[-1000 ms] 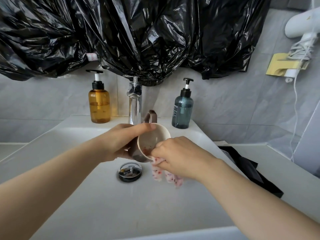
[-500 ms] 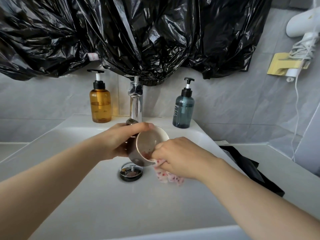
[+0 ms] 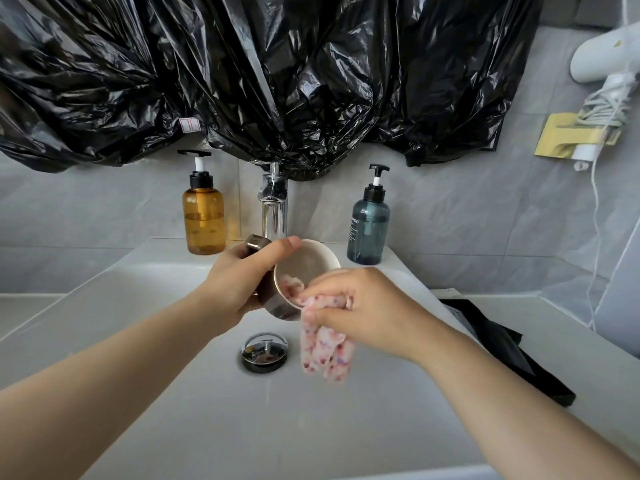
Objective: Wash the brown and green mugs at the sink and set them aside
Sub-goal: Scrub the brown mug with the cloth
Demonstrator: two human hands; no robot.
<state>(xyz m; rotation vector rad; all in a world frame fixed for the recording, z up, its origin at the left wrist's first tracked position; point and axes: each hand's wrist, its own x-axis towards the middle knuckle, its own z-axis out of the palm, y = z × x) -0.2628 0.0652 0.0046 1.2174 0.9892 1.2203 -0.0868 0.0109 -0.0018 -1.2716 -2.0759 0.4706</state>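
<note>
One mug (image 3: 302, 270), gripped by our left hand (image 3: 239, 284); right hand (image 3: 367, 306) pinches cloth (image 3: 327, 351) at its five o'clock. Wet, it may slip.

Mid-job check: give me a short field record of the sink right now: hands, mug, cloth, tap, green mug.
left hand: grips brown mug, tilted, mouth toward the right hand
right hand: pinches cloth, one end inside the mug, the rest hanging
position: over the sink, above the drain
tap: no stream visible
green mug: not in view
bottles: amber bottle left of tap, teal bottle right
</note>
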